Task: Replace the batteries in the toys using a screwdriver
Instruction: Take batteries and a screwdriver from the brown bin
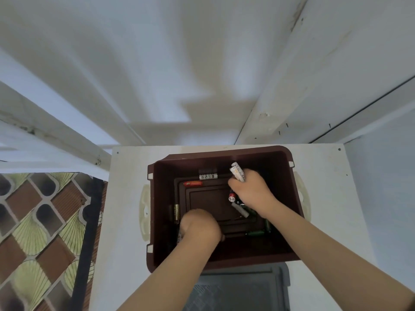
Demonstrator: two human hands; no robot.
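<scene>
Two bare hands reach into one deep brown plastic bin (289, 221) that stands on a white table (125, 198). The bin has two cream handles (144, 212), one on each side. Seven loose batteries can be counted on its floor: a white-and-silver battery (208, 176) along the far wall, a red battery (192, 183) just below it, a gold battery (176, 211) by the left wall, a red-capped battery (232, 197) and a grey battery (240, 209) beside the right wrist, and two green batteries (254, 233) towards the near right corner. Darker ones may lie in the shadows, too dim to count. The right hand (251, 189) is closed in a fist around white batteries (238, 172), apparently two, whose ends stick out above the knuckles. The left hand (199, 225) is curled, knuckles up, low in the near left of the bin; whether it holds anything cannot be told. One grey tray (242, 286) sits on the table just in front of the bin. Patterned floor (33, 232) shows at the left.
</scene>
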